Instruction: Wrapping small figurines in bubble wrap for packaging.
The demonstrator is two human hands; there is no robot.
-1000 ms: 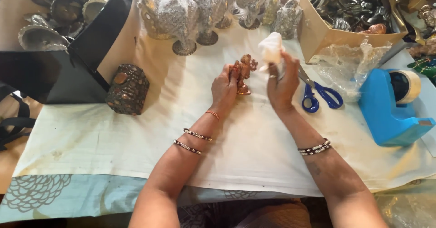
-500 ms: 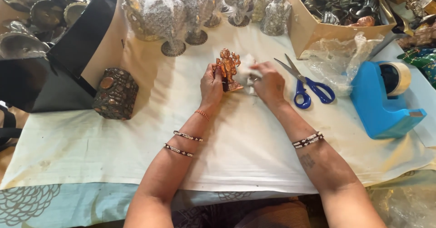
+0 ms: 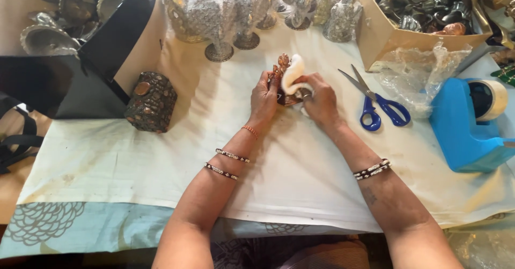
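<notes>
I see bright, even daylight on the worktop (image 3: 300, 172). Soft shadows fall lower left of things. Frame corners bend slightly; focus stays sharp.

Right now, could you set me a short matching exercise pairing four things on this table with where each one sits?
Things:
1. scissors
2. tape dispenser
3. studded box
4. small copper figurine

Places:
A. left of the hands, on the white cloth
B. far right of the table
C. held in the left hand, white wrap pressed to it by the right hand
D. lying open just right of the right hand

Pairs: 1-D, 2-B, 3-A, 4-C
</notes>
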